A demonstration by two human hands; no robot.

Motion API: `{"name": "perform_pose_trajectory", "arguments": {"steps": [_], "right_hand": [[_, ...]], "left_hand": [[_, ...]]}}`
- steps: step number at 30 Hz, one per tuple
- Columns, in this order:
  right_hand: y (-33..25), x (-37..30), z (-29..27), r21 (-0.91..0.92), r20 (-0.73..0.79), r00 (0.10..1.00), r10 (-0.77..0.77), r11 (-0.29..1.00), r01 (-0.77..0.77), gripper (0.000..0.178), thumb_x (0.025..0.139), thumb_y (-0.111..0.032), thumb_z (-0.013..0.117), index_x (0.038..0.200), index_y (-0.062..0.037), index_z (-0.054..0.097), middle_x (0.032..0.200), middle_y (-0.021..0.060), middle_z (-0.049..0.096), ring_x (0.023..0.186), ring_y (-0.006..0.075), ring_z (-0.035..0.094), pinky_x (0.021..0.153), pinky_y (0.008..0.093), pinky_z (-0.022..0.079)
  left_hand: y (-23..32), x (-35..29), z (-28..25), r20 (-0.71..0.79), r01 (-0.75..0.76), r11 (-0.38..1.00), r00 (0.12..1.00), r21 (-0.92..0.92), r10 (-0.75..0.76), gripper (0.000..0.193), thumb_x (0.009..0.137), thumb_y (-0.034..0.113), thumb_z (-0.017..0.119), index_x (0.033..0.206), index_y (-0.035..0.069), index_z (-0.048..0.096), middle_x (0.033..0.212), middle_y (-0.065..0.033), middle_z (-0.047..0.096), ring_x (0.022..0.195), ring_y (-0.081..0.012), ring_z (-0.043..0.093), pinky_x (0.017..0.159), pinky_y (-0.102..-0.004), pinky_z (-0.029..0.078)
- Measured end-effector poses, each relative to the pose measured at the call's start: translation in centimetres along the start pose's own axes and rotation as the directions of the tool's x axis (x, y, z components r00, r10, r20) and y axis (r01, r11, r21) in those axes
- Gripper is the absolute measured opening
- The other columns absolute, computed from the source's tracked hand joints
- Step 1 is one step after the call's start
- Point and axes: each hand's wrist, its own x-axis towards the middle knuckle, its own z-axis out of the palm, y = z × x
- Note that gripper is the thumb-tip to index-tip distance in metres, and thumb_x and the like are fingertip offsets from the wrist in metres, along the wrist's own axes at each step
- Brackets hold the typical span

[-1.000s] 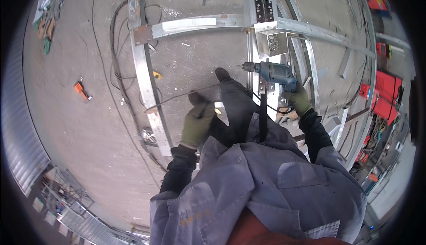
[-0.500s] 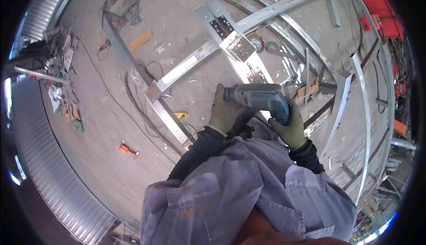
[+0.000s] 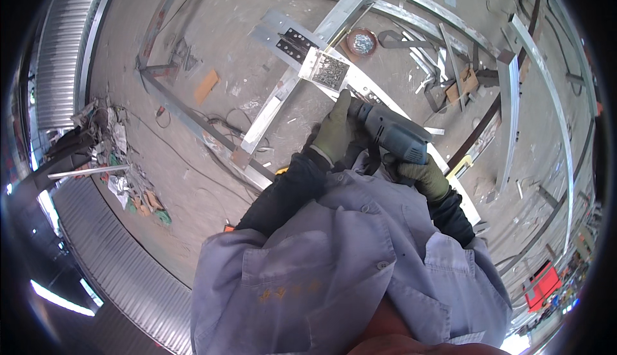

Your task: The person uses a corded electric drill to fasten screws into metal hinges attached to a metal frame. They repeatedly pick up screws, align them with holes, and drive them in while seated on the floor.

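Note:
A blue-grey power drill (image 3: 395, 133) is held in front of my body, tilted with its nose up and to the left. My right hand (image 3: 427, 176), in a green glove, is closed round the drill's rear handle. The gloved left hand (image 3: 333, 133) is wrapped at its front end by the chuck, so the bit is hidden. Just beyond the nose, an open box of small screws (image 3: 330, 73) rests on a pale metal bar (image 3: 392, 104). Beside that box lies a dark perforated hinge (image 3: 295, 43) on a flat metal plate (image 3: 267, 27).
A round reddish bowl of fasteners (image 3: 362, 42) sits past the screw box. Long metal beams (image 3: 350, 8) and curved bars (image 3: 558, 117) cross the floor. Cables (image 3: 177, 152) trail at left, near a scrap heap (image 3: 122, 136). Cardboard (image 3: 206, 87) lies on the floor.
The view has turned, so the surroundings sit differently. The drill has gone from nearly level to tilted, its nose now closer to the screw box. Both hands stay on it.

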Motion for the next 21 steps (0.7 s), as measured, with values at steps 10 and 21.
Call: {"name": "perform_pose_trajectory", "arguments": {"steps": [10,21], "right_hand": [[2.4,-3.3,3.6,0.388,-0.498,0.838,-0.222,0.808,0.445,0.066,0.09,-0.018,0.079,0.151,0.001,0.061,0.128,0.0147,0.077,0.101,0.0263,0.074,0.084,0.0421,0.064],[3.9,-2.7,15.9,0.436,-0.735,0.637,-0.232,0.559,0.705,0.073,0.094,-0.029,0.088,0.154,0.0009,0.058,0.125,0.0131,0.076,0.102,0.0257,0.072,0.089,0.0408,0.063]], "left_hand": [[2.7,13.2,-15.1,0.303,-0.209,-0.246,0.837,0.947,0.456,0.03,0.106,0.032,0.067,0.125,0.011,0.077,0.108,-0.0201,0.08,0.094,-0.042,0.077,0.086,-0.0537,0.061],[2.7,25.8,-16.2,0.424,-0.165,-0.919,0.905,0.358,0.002,0.023,0.103,0.019,0.065,0.115,0.012,0.083,0.113,-0.0116,0.083,0.101,-0.0302,0.082,0.084,-0.0519,0.062]]}}
